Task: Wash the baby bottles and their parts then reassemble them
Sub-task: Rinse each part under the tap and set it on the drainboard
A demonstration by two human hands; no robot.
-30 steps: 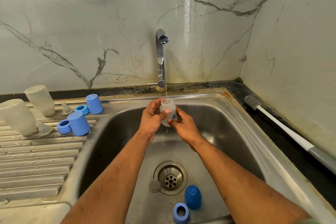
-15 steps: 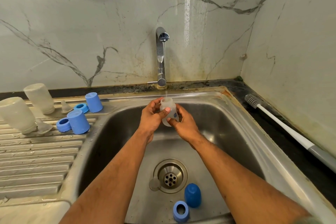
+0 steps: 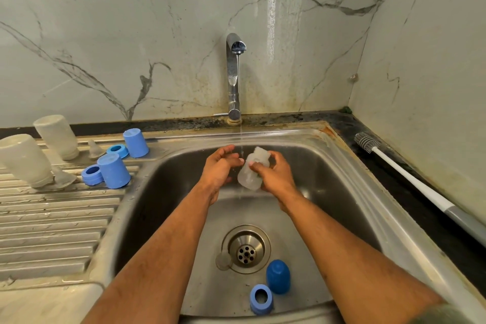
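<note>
A: Right hand [image 3: 276, 179] is gripping the bottle [image 3: 253, 169], fingers curled round its middle, over the sink [image 3: 349, 181]. Left hand [image 3: 219, 166] is sitting just beside it, fingers loosely curled, holding nothing; can't tell if the fingertips are touching the bottle.

B: Axis?

A: Bottle is tilting, one end up and away toward the tap [image 3: 234, 79], the other down toward the left wrist. Water is running between the left fingers and the bottle.

B: So which hand is nearer for the next bit?

A: Left is lying directly left of the bottle, so my guess is it's closing in to rub or turn it.

B: Rest?

A: Blue cap [image 3: 278, 276] and ring [image 3: 261, 298] are lying by the drain [image 3: 246, 251]. Two bottles [image 3: 25, 160], caps and rings are drying on the rack [image 3: 47, 231]. Brush [image 3: 405, 173] is lying on the counter [image 3: 410, 205], right.
</note>
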